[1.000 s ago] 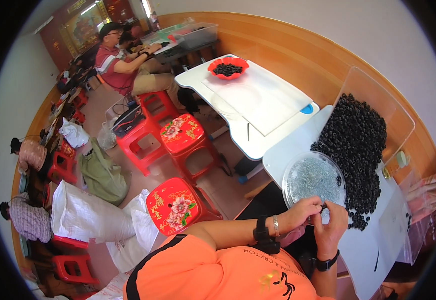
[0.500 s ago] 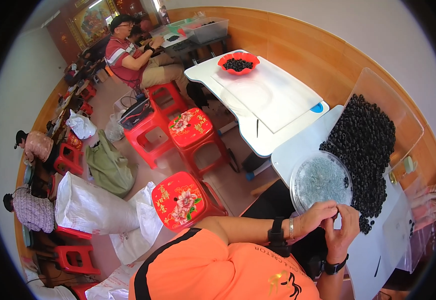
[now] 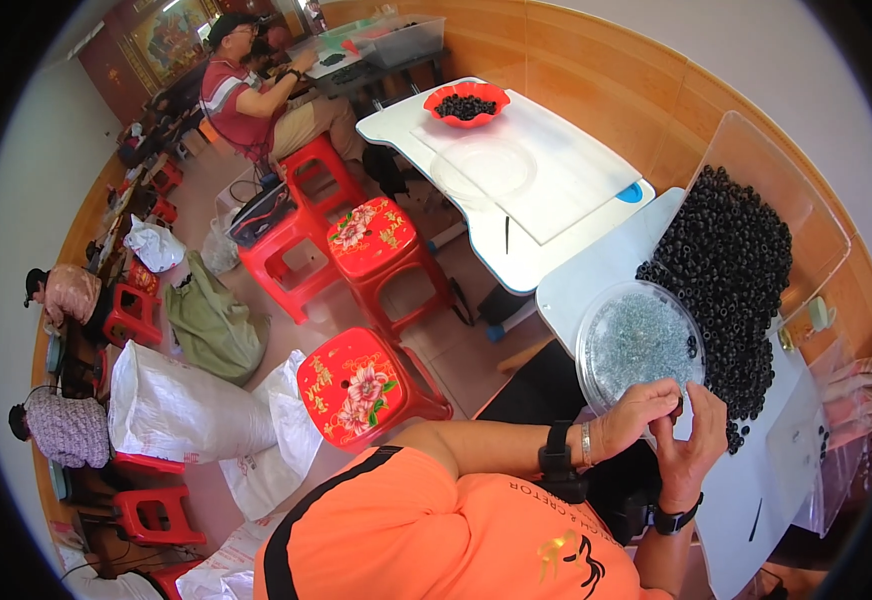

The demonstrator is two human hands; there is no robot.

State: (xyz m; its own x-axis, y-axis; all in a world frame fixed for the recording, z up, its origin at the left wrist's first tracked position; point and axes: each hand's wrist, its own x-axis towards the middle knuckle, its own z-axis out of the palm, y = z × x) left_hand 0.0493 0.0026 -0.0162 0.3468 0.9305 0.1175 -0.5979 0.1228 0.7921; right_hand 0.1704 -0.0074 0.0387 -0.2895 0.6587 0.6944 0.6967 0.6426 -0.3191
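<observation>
My left hand [image 3: 634, 418] and my right hand [image 3: 692, 440] meet fingertip to fingertip over the near edge of a round clear dish [image 3: 588, 370]. Both are closed in a pinch round a small dark piece [image 3: 677, 406], mostly hidden by the fingers. Tiny clear, glassy bits [image 3: 641, 335] fill the dish, and a black ring or two lies at its right side. Just right of the dish, a large heap of small black rings [image 3: 731, 270] spreads over a clear-walled tray [image 3: 801, 215] and onto the white table [image 3: 746, 520].
Another white table [image 3: 546, 160] ahead holds a red bowl [image 3: 499, 100] of black pieces, a clear sheet and a thin black stick [image 3: 507, 236]. Red stools [image 3: 351, 390] and white sacks [image 3: 181, 405] stand at left. A seated person [image 3: 246, 95] works at the far table.
The view has shifted slightly, so the surroundings sit a little higher. My hands stay together by the dish, with the fingers slightly rearranged round the dark piece.
</observation>
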